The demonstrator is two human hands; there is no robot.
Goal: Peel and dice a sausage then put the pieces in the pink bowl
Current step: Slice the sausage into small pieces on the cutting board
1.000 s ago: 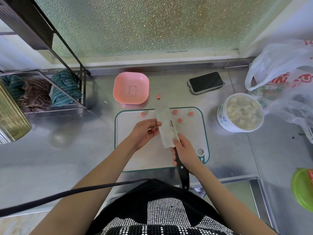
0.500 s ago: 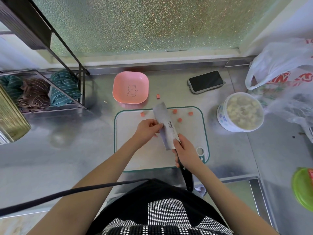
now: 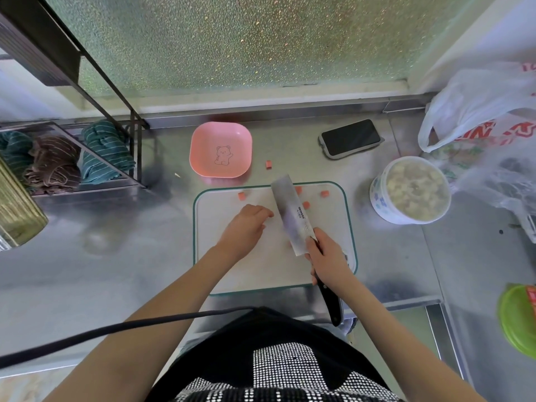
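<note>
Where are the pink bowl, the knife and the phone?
pink bowl [image 3: 203, 152]: head view, on the bare inner floor left of the bear drawing.
knife [image 3: 290, 210]: head view, on the flat of the blade.
phone [image 3: 350, 136]: head view, on the dark screen.

Lots of clutter around the steel counter here. Upper right of the middle there's a black phone lying face up in a grey case. Right side has a white tub with blue flower print, full of pale chunky stuff, and just beside it a heap of plastic bags with red lettering. A green lid peeks in at the lower right edge. Over on the left, a black wire rack holds rolled striped towels, teal and brown. Frosted glass fills the top.
</note>
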